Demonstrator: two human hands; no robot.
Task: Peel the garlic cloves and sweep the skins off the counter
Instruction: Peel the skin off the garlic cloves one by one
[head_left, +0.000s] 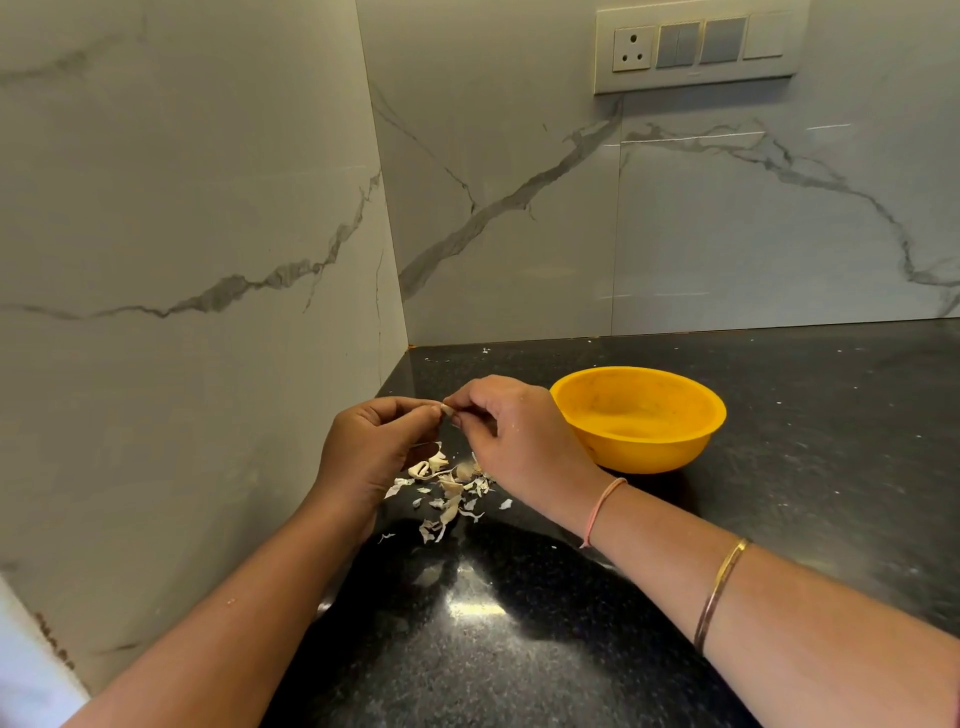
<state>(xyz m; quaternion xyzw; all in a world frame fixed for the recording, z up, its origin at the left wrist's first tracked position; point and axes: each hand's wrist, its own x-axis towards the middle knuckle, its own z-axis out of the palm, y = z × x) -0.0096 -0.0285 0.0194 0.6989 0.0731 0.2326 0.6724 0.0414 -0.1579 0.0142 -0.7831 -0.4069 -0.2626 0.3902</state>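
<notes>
Black counter (779, 467) (granite, perhaps), skins (447, 493) scattered; marble walls (208, 208).

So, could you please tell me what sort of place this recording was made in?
Most likely a home kitchen corner: a dark speckled stone counter, marble-look wall tiles with a socket-and-switch panel, and garlic skins near a yellow bowl.

Soft, even daylight fills the corner, warmer on the left marble wall (182, 234) and cooler on the back wall (727, 234). A bright glare patch sits on the polished black counter (810, 447), ringed by dark shadows. Wide-angle distortion bends the edges, and focus is mostly sharp.
</notes>
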